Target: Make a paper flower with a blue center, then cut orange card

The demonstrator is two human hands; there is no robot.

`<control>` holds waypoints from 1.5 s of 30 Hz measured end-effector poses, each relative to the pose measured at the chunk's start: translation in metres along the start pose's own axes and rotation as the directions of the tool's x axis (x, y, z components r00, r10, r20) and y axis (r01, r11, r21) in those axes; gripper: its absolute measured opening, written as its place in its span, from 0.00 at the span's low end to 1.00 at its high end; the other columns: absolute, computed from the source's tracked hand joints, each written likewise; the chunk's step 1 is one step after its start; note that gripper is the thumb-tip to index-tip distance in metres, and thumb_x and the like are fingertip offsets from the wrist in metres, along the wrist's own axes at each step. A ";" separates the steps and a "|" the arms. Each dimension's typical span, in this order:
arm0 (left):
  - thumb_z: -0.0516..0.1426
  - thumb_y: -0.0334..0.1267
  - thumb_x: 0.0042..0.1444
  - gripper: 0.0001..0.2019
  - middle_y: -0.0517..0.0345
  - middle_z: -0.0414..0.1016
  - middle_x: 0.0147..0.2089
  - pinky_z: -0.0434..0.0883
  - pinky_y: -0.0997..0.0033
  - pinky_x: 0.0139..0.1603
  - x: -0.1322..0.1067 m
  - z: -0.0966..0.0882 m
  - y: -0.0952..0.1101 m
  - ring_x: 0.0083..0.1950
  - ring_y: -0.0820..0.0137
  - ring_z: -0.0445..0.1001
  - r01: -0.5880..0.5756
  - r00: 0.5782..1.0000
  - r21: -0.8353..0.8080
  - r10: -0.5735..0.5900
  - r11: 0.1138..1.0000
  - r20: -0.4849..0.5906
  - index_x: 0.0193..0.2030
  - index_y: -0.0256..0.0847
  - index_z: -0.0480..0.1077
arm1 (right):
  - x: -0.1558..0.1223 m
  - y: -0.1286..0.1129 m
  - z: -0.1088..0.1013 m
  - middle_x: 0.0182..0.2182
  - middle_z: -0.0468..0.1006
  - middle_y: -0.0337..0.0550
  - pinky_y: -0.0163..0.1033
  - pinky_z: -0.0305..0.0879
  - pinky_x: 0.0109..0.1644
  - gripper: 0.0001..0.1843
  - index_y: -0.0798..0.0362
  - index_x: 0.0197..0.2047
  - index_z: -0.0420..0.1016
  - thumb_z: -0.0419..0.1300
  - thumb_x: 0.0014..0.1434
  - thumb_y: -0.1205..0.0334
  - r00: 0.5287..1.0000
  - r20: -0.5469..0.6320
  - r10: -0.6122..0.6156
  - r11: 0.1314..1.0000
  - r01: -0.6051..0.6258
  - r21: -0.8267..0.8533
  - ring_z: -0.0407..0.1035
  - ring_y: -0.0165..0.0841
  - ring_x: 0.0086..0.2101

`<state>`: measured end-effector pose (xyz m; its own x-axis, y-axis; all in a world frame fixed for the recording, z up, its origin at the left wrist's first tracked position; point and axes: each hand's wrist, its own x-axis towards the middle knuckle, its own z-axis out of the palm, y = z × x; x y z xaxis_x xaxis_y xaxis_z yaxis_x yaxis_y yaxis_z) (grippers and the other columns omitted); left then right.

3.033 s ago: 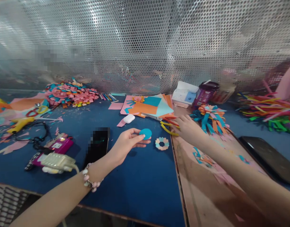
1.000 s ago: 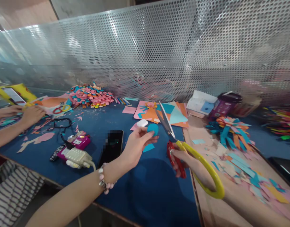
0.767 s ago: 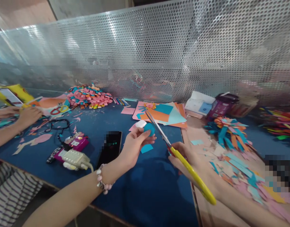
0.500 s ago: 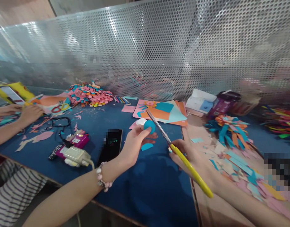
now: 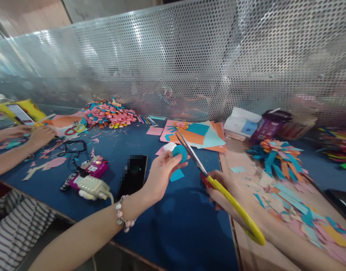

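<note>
My left hand (image 5: 158,175) pinches a round blue paper disc (image 5: 179,153) between thumb and fingers, above the table. My right hand (image 5: 227,188) is wrapped round a pair of scissors (image 5: 199,162) with a yellow handle and some red showing at the fingers. Their blades are slightly apart and point up and left, just right of the disc, not visibly cutting it. Another piece of blue paper (image 5: 177,175) shows beneath my left fingers. Behind that hand, a white rounded piece (image 5: 169,146) is partly hidden.
Coloured paper sheets (image 5: 195,133) lie ahead, before a perforated metal panel (image 5: 161,64). A phone (image 5: 134,171) and a purple item with a charger (image 5: 93,185) sit left. Paper scraps (image 5: 297,207) and a paper-strip bundle (image 5: 277,158) are right. A co-worker's hands (image 5: 41,137) work far left.
The scissor blades have parted a little, and red now shows on the handle. The blue piece under my left hand shows a more angular outline. The disc stays in my left hand.
</note>
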<state>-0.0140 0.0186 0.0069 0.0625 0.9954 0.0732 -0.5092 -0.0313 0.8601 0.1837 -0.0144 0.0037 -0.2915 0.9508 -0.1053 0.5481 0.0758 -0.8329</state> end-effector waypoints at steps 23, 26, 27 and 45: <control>0.65 0.33 0.53 0.05 0.56 0.74 0.38 0.76 0.62 0.53 -0.003 0.002 -0.003 0.42 0.72 0.72 -0.007 1.000 -0.063 0.006 0.998 -0.014 0.36 0.34 0.76 | -0.003 -0.008 0.004 0.30 0.73 0.38 0.34 0.65 0.30 0.06 0.52 0.37 0.67 0.55 0.53 0.64 0.998 -0.043 -0.042 0.998 0.044 0.035 0.69 0.30 0.28; 0.65 0.32 0.53 0.05 0.56 0.74 0.38 0.76 0.61 0.54 -0.003 0.003 -0.003 0.41 0.73 0.72 0.005 1.000 -0.079 -0.006 0.997 -0.014 0.36 0.34 0.76 | -0.004 -0.009 0.005 0.29 0.74 0.39 0.35 0.65 0.31 0.07 0.52 0.37 0.67 0.54 0.52 0.65 0.997 -0.062 -0.053 0.998 0.054 0.010 0.69 0.31 0.28; 0.65 0.33 0.53 0.05 0.56 0.74 0.38 0.75 0.61 0.54 -0.003 0.003 -0.002 0.41 0.73 0.72 0.008 1.000 -0.081 -0.009 0.997 -0.010 0.36 0.34 0.76 | -0.004 -0.010 0.005 0.30 0.74 0.39 0.35 0.65 0.31 0.07 0.52 0.37 0.67 0.54 0.52 0.65 0.996 -0.066 -0.057 0.998 0.058 0.004 0.69 0.31 0.29; 0.66 0.33 0.53 0.03 0.57 0.75 0.37 0.74 0.63 0.53 -0.009 0.003 -0.004 0.42 0.72 0.73 0.016 1.000 -0.075 -0.016 0.997 0.000 0.33 0.37 0.77 | -0.010 -0.017 0.008 0.28 0.74 0.39 0.34 0.63 0.29 0.08 0.51 0.37 0.67 0.53 0.52 0.69 0.992 -0.116 -0.041 0.999 0.039 -0.026 0.67 0.31 0.27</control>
<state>-0.0096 0.0094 0.0046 0.0709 0.9957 0.0599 -0.5708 -0.0087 0.8210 0.1713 -0.0278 0.0142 -0.2214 0.9752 -0.0071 0.5566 0.1203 -0.8220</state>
